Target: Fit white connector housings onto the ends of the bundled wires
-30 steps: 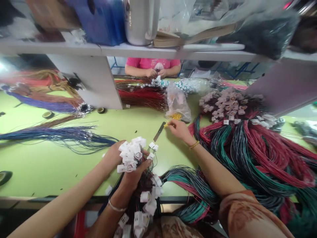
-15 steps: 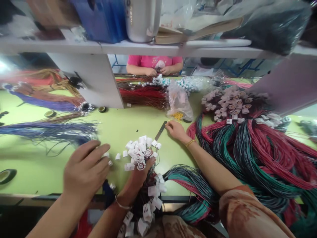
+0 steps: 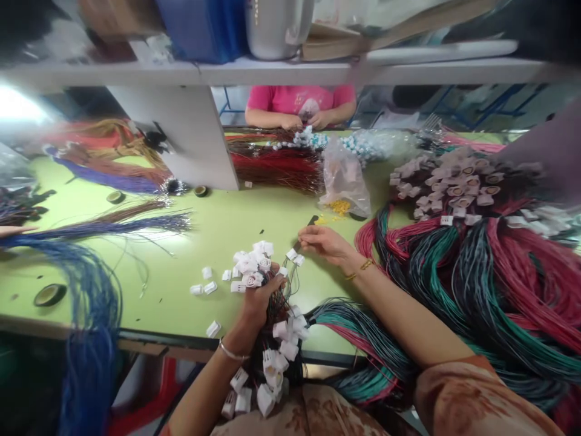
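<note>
My left hand (image 3: 263, 290) is closed around a bundle of thin wires (image 3: 276, 306) topped with white plastic connectors (image 3: 249, 266). More white connectors (image 3: 272, 369) hang from wires below that wrist, over my lap. My right hand (image 3: 324, 242) is above the table with thumb and fingertips pinched; whatever lies between them is too small to make out. Under those fingertips lies a flat tool with a black handle (image 3: 313, 220), like a knife. Two connectors on wires (image 3: 294, 257) stick out from the bundle just below my right fingertips.
Several loose connectors (image 3: 209, 288) lie left of my left hand. Thick red, green and black wire bundles (image 3: 454, 260) fill the right side. Blue wires (image 3: 91, 290) hang over the front edge. A plastic bag (image 3: 345, 181) with yellow pieces and a co-worker (image 3: 302, 106) are opposite.
Another person's hand beside my left hand has withdrawn leftward, uncovering loose connectors. Blue wires now drape over the front edge at left. My view has shifted slightly; my right fingertips now overlap the black-handled tool.
</note>
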A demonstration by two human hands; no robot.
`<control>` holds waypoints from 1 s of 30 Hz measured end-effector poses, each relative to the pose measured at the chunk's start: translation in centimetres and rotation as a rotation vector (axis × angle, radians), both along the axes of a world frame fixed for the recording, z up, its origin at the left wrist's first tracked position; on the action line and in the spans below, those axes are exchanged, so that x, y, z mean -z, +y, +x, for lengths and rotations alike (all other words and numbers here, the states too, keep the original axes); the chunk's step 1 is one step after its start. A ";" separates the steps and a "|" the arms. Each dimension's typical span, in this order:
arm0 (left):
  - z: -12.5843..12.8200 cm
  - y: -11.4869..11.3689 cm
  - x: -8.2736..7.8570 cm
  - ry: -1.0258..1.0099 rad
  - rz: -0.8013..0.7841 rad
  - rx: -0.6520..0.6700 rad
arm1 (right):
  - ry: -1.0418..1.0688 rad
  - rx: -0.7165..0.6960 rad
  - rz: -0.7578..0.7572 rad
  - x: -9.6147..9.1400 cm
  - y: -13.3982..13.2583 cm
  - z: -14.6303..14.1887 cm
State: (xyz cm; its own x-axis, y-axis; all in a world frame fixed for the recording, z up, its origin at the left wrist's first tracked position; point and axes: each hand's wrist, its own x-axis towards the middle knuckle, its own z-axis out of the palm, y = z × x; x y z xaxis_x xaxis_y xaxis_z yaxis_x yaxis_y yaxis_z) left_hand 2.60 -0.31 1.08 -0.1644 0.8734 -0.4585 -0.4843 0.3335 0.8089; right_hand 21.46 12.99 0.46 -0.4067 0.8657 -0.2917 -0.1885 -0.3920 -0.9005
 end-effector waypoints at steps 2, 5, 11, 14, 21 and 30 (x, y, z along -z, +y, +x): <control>0.0 0.1 0.0 -0.007 -0.032 0.009 | 0.032 -0.002 -0.011 -0.4 -0.6 -0.4; -0.1 0.2 0.2 -0.003 0.006 0.020 | -0.001 0.002 0.070 -1.0 -1.5 -0.9; -0.6 0.3 0.3 -0.027 0.072 0.052 | -0.057 -0.152 0.145 -2.5 -3.6 -2.0; -0.6 0.2 0.2 -0.057 0.062 0.060 | -0.098 -0.190 0.243 -3.2 -4.7 -2.5; -0.8 0.1 0.2 -0.014 0.110 0.105 | -0.410 -0.228 0.750 -4.4 -6.3 -2.5; -0.8 0.1 0.6 0.142 0.181 0.033 | -0.508 -0.215 1.001 -4.3 -6.7 -2.9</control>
State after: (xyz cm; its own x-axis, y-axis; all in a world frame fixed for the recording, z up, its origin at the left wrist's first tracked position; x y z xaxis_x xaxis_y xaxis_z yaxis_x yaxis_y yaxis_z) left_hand 1.84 -0.16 0.47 -0.1863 0.9453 -0.2678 -0.3523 0.1901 0.9164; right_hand 18.57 6.24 4.72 -0.6068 0.7289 0.3171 0.2705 0.5645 -0.7799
